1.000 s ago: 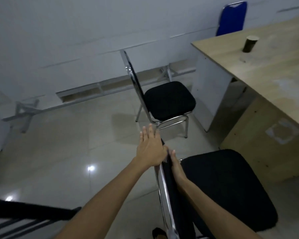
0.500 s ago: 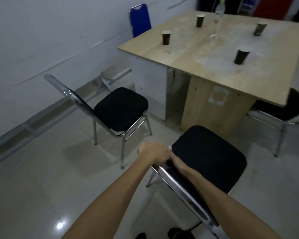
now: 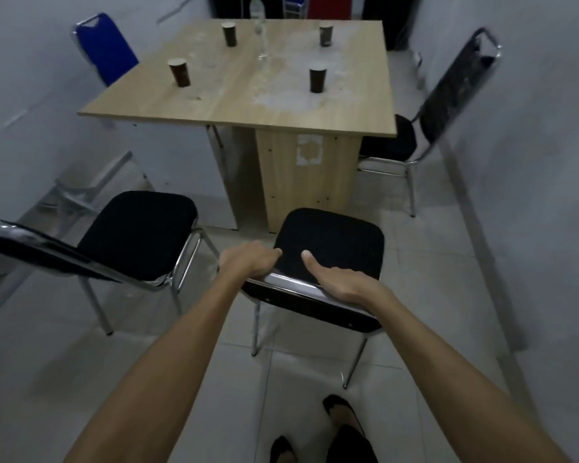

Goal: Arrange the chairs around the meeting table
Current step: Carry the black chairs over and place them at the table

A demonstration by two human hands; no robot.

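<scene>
A black padded chair (image 3: 331, 242) with a chrome frame stands right in front of me, its seat facing the wooden meeting table (image 3: 248, 91). My left hand (image 3: 248, 260) grips the left end of its backrest top. My right hand (image 3: 340, 279) grips the right part of the same backrest, thumb over the seat side. A second black chair (image 3: 141, 232) stands to the left, angled toward the table. A third black chair (image 3: 425, 128) sits at the table's right side. A blue chair (image 3: 106, 48) stands at the far left corner.
Several dark cups, such as one cup (image 3: 316, 80), and a clear bottle (image 3: 259, 31) stand on the tabletop. White walls close in on both sides. A metal rail (image 3: 91, 192) lies along the left wall. My feet (image 3: 341, 426) are on the tiled floor below the chair.
The view has swung round to face the table squarely. The held chair now faces the table's near side, and my right hand has shifted along the backrest away from the left.
</scene>
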